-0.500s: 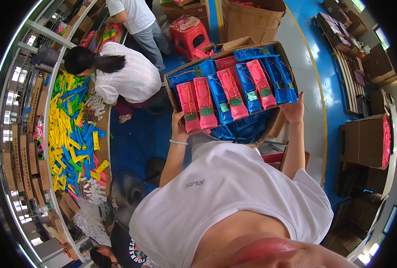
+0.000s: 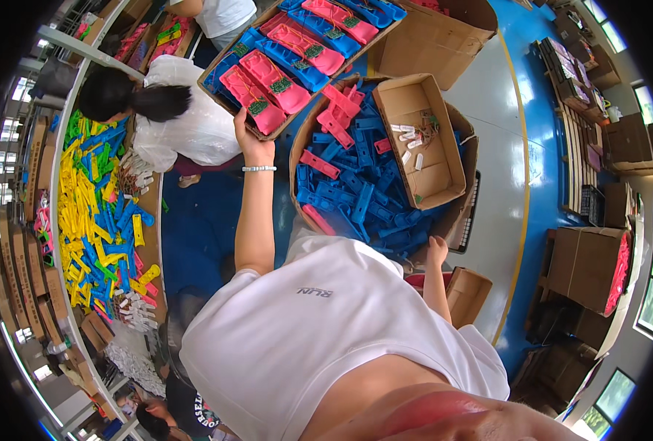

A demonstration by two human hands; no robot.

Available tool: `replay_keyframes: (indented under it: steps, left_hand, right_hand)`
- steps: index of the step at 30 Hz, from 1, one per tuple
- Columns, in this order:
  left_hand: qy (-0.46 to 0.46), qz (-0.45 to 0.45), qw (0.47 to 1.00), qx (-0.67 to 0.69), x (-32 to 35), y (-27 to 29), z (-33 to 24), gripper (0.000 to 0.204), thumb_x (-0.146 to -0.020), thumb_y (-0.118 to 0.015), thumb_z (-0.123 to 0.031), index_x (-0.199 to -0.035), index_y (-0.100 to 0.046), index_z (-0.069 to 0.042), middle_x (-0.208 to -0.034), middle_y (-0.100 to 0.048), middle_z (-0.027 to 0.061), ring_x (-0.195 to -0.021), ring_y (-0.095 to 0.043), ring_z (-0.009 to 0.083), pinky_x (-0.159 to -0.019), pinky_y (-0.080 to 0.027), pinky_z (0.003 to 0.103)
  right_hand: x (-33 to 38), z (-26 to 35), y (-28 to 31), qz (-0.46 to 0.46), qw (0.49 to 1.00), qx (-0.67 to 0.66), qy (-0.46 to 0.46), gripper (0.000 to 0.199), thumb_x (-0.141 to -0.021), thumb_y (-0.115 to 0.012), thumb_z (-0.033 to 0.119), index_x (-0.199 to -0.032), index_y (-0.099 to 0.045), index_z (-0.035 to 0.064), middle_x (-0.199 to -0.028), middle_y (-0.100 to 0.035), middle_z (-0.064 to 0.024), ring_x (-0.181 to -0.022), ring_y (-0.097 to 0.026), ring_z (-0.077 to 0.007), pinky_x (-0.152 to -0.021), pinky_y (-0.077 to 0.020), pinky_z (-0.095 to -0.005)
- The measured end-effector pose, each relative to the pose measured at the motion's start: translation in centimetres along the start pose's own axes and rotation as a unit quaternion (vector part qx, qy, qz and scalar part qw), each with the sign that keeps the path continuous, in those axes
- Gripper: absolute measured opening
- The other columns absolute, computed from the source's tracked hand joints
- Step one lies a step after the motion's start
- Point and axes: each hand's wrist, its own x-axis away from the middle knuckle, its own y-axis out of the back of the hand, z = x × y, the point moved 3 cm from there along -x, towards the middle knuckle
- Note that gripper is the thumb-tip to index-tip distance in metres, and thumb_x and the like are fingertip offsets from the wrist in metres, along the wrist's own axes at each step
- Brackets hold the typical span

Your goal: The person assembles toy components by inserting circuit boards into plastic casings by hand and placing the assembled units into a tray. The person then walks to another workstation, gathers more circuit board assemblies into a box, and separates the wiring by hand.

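Note:
My left hand (image 2: 254, 144) grips the near edge of a shallow cardboard tray (image 2: 210, 73), holding it out at arm's length. Pink packaged items (image 2: 268, 77) and blue packaged items (image 2: 293, 62) lie in rows in the tray. My right hand (image 2: 437, 251) is low, at the near rim of a large round-sided cardboard box (image 2: 468, 136), and holds nothing. The box is full of loose blue plastic parts (image 2: 359, 198) with some pink parts (image 2: 337, 110). A smaller open carton (image 2: 444, 165) with small white pieces sits on top of them.
A seated person in white (image 2: 187, 121) works at a long bench (image 2: 154, 220) covered with yellow, blue and green parts. Another person (image 2: 220, 15) stands beyond the tray. Cardboard boxes (image 2: 587, 264) and stacked trays (image 2: 573, 70) line the right, on a blue floor (image 2: 201, 228).
The tray, held by both hands over the big box, has swung up and left, now held by my left hand only. My right hand dropped to the box rim, and the blue parts show.

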Motion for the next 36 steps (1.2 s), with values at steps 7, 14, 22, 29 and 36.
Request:
replay_keyframes:
  steps: [7, 14, 22, 29, 36]
  left_hand:
    - [-0.008, -0.028, 0.999, -0.015, -26.6, 10.4, 9.0, 0.056, -0.081, -0.071, -0.028, -0.129, -0.048, -0.008, -0.128, -0.054, 0.0069, -0.117, -0.054, 0.0234, -0.099, -0.045, 0.040]
    - [-0.025, -0.083, 0.996, 0.009, -42.7, 18.6, 20.5, 0.060, -0.079, -0.074, -0.022, -0.128, -0.044, -0.006, -0.126, -0.054, 0.0099, -0.116, -0.054, 0.0267, -0.099, -0.046, 0.043]
    - [-0.040, -0.148, 0.988, -0.012, -59.5, 22.2, 34.0, 0.072, -0.075, -0.078, -0.018, -0.132, -0.037, -0.002, -0.127, -0.050, 0.0122, -0.115, -0.052, 0.0264, -0.099, -0.046, 0.041]
    - [0.002, -0.160, 0.987, 0.013, -68.3, 29.4, 40.8, 0.071, -0.073, -0.077, -0.026, -0.131, -0.040, -0.010, -0.118, -0.052, 0.0115, -0.101, -0.059, 0.0304, -0.087, -0.054, 0.052]
    - [0.070, -0.125, 0.988, -0.059, -71.7, 28.3, 40.5, 0.072, -0.083, -0.075, -0.047, -0.138, -0.041, -0.014, -0.131, -0.052, 0.0087, -0.103, -0.058, 0.0256, -0.086, -0.051, 0.047]
  right_hand:
    - [10.8, 1.6, -1.1, -0.207, 0.941, 0.261, -0.063, 0.057, -0.072, -0.079, 0.017, -0.120, -0.055, -0.0014, -0.106, -0.062, -0.0207, -0.102, -0.057, -0.0388, -0.090, -0.0451, -0.0475]
    - [15.3, 4.7, -7.3, -0.233, 0.889, 0.087, -0.385, 0.064, -0.077, -0.073, 0.029, -0.131, -0.051, 0.0018, -0.127, -0.058, -0.0189, -0.110, -0.059, -0.0335, -0.077, -0.0526, -0.0460]
    - [-0.5, 3.7, -12.4, -0.142, 0.905, 0.253, -0.311, 0.055, -0.078, -0.071, 0.028, -0.124, -0.056, 0.0023, -0.120, -0.061, -0.0179, -0.104, -0.061, -0.0327, -0.076, -0.0526, -0.0456]
    - [-6.2, 2.6, -9.9, -0.034, 0.877, 0.391, -0.279, 0.048, -0.079, -0.070, 0.027, -0.118, -0.059, 0.0028, -0.114, -0.064, -0.0171, -0.100, -0.063, -0.0320, -0.076, -0.0526, -0.0452]
    - [2.9, -0.1, -1.1, 0.097, 0.816, 0.479, -0.308, 0.041, -0.079, -0.068, 0.026, -0.113, -0.063, 0.0033, -0.107, -0.067, -0.0163, -0.095, -0.065, -0.0312, -0.075, -0.0526, -0.0448]
